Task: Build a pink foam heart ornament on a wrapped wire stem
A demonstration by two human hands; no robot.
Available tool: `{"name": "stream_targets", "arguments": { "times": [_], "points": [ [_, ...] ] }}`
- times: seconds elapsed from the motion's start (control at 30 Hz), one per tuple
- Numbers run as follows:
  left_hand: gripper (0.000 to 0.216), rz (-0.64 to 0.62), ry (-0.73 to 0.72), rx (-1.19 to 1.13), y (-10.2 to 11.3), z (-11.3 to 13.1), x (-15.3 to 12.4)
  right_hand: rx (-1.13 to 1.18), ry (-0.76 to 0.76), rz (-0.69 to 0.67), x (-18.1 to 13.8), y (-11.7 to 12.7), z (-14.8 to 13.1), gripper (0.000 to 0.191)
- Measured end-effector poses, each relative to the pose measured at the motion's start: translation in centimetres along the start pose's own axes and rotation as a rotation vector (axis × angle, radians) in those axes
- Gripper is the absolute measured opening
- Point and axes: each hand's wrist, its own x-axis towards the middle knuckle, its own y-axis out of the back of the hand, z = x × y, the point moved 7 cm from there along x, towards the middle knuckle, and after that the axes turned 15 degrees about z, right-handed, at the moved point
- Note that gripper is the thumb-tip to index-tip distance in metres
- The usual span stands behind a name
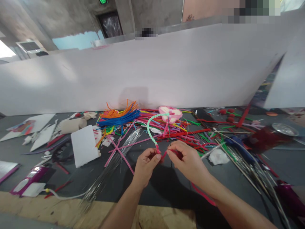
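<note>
My left hand [148, 163] pinches the lower end of a mint-green twisted pipe cleaner [149, 127], where red-pink fuzz is wrapped round it. Close beside it, my right hand [184, 157] grips a red-pink pipe cleaner [202, 194], whose loose length trails out below my right wrist. The green piece arcs upward to a pink-and-white heart-shaped piece [170, 114] near the white panel. A thin dark stem [169, 130] runs down from the heart toward my right fingers; I cannot tell whether they touch it.
Piled pipe cleaners [119, 117] lie behind my hands. Thin metal wires [114, 165] spread at left, near a white card [84, 145] and a purple glue gun [30, 179]. A red can [270, 138] lies at right. A white panel [152, 73] stands along the back.
</note>
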Motion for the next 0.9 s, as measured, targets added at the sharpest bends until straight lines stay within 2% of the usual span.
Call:
{"name": "stream_targets", "arguments": {
  "times": [0.2, 0.47, 0.53, 0.63, 0.67, 0.8, 0.9],
  "points": [
    [0.017, 0.066, -0.067, 0.105, 0.4, 0.5, -0.1, -0.027, 0.093, 0.018, -0.4, 0.2, -1.0, 0.013],
    [0.021, 0.081, 0.066, -0.15, 0.6, -0.1, 0.1, -0.037, 0.157, -0.021, -0.7, 0.3, -1.7, 0.016],
    [0.022, 0.119, 0.094, -0.217, 0.9, 0.1, 0.2, -0.001, 0.185, -0.072, -0.8, 0.4, -2.4, 0.019],
    [0.022, 0.145, 0.107, -0.29, 1.1, 0.3, 0.3, 0.084, 0.211, -0.241, -1.0, 0.1, -3.4, 0.032],
    [0.021, 0.146, 0.109, -0.308, 1.2, 0.3, 0.3, 0.081, 0.189, -0.255, -0.9, 0.2, -3.3, 0.036],
    [0.021, 0.146, 0.115, -0.346, 1.1, 0.3, 0.3, -0.046, -0.049, -0.126, 0.3, 0.6, 0.1, 0.036],
    [0.02, 0.13, 0.116, -0.35, 0.8, 0.2, 0.2, 0.137, -0.181, -0.232, -0.1, -1.4, 1.9, 0.025]
  ]
}}
